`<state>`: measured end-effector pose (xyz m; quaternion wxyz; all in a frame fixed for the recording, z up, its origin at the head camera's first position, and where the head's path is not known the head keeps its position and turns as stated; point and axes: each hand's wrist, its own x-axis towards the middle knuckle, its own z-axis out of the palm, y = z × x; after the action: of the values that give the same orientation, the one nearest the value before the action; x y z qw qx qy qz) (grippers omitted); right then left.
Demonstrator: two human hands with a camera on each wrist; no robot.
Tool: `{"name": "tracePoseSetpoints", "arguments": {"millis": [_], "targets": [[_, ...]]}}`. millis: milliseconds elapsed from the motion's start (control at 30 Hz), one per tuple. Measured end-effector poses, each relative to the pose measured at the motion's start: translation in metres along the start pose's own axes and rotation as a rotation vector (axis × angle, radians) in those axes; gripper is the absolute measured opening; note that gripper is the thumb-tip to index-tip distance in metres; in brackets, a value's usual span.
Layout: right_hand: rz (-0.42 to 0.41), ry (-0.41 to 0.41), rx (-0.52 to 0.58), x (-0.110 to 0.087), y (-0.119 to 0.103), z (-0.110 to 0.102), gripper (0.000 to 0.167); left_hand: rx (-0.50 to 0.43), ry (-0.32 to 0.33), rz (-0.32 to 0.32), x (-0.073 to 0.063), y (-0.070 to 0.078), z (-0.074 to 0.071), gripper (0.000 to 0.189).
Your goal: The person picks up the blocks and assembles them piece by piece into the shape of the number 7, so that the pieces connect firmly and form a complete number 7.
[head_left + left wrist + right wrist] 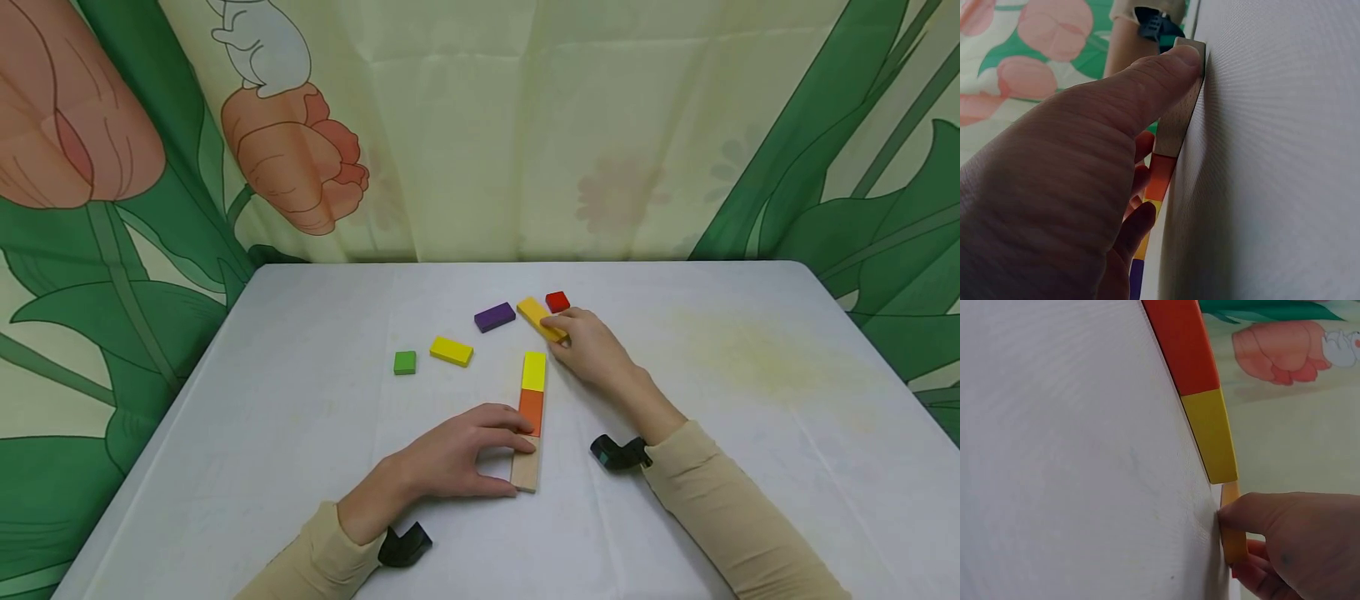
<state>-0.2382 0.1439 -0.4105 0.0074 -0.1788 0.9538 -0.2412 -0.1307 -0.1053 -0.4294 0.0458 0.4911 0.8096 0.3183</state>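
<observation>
A straight row on the table joins a bright yellow block (534,371), an orange block (531,412) and a plain wooden block (525,471). My left hand (465,454) lies over the near part of this row, fingertips at the orange and wooden blocks. Its thumb (1166,75) touches the wooden block's near end. Beyond the row's far end, my right hand (596,346) pinches an amber-yellow block (534,312) by its near end, between thumb and fingers. That block lies at a slant, close over the cloth.
Close to the amber block are a purple block (495,317) and a small red block (557,301). Left of the row lie another yellow block (452,351) and a green block (405,362). White cloth covers the table (300,417); a printed curtain (465,125) hangs behind.
</observation>
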Motion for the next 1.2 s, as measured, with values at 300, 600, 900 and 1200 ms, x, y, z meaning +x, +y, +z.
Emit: {"name": "tracePoseSetpoints", "arguments": {"millis": [300, 600, 900, 1200], "targets": [[0.009, -0.008, 0.068, -0.001, -0.001, -0.01, 0.043, -0.007, -0.009, -0.013, 0.0, 0.0, 0.0, 0.043], [-0.064, -0.052, 0.096, 0.021, 0.008, -0.032, 0.041, -0.006, -0.006, -0.009, -0.001, 0.0, -0.001, 0.042], [-0.26, -0.125, 0.035, 0.039, 0.023, -0.033, 0.037, 0.002, -0.011, -0.007, -0.001, -0.001, 0.001, 0.043], [-0.378, -0.187, 0.049, 0.055, 0.031, -0.031, 0.038, -0.003, -0.018, -0.011, -0.001, -0.001, 0.0, 0.043]]}}
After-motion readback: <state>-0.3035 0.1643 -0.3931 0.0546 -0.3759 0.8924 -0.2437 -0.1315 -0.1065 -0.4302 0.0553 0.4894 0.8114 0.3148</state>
